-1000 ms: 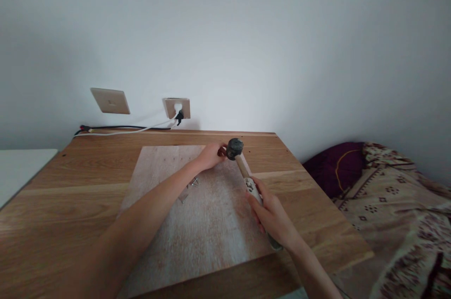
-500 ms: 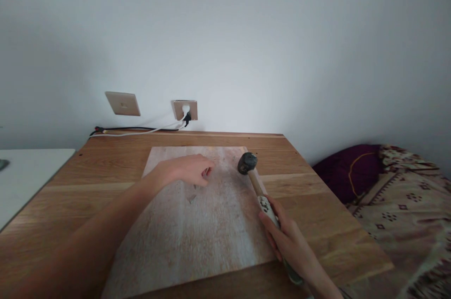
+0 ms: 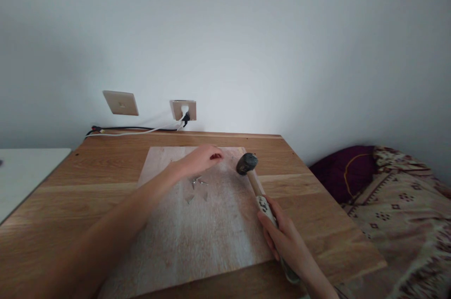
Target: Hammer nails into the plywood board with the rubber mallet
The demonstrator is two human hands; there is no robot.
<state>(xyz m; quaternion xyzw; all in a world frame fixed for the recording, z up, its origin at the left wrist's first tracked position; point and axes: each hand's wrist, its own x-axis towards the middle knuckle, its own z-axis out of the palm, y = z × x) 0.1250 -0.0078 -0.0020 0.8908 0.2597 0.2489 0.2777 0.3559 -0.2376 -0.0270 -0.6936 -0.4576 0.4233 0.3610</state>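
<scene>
My right hand [image 3: 280, 228] is wrapped round the handle of a hammer [image 3: 247, 164] with a dark, rounded head and a pale wooden shaft. Its head is at the right edge of a pale, worn board [image 3: 211, 233]. Over the back part of the board, my left hand [image 3: 204, 157] has its fingers curled together; whatever they hold, if anything, is hidden. In front of that hand lie small shiny metal pieces [image 3: 196, 180]. Closer to me are two small, thin, pointed pieces [image 3: 189, 199], too faint to name.
The board rests on a wooden table [image 3: 296, 195] against a white wall. Plugs and cables fill a wall socket [image 3: 184, 110] behind it, beside another wall plate [image 3: 120, 103]. A white surface [image 3: 28, 172] stands left; patterned cloth [image 3: 398, 210] and a purple cushion [image 3: 345, 172] lie right.
My left hand has moved away from me and slightly right, so the shiny metal pieces show. A second thin, pointed piece is now visible. My right hand and the hammer have hardly moved.
</scene>
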